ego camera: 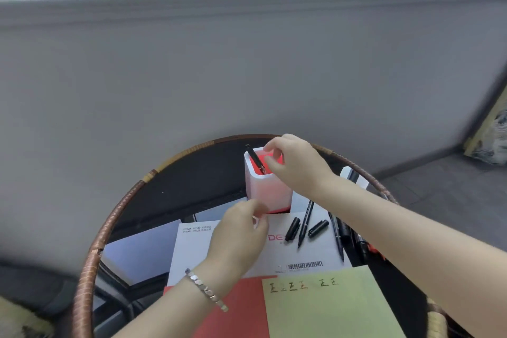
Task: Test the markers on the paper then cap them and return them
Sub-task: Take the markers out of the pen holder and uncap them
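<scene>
A white pen holder (270,195) with a red inside stands at the back of the round table. One black marker (254,158) leans in it toward the left. My right hand (297,166) hovers over the holder's opening with its fingers loosely curled, just right of that marker and holding nothing. Lower down, my left hand (238,236) pinches the holder's lower front corner. An uncapped black marker (304,223) lies on the white leaflet (307,255) between two loose black caps (292,228) (318,228). A yellow-green paper (329,307) bears several test marks.
More black markers (337,236) lie at the right of the leaflet, partly under my right forearm. A red sheet (241,310) lies under the yellow-green paper. The table has a rattan rim (109,217) and a dark glass top. A white object (354,175) sits at the right rim.
</scene>
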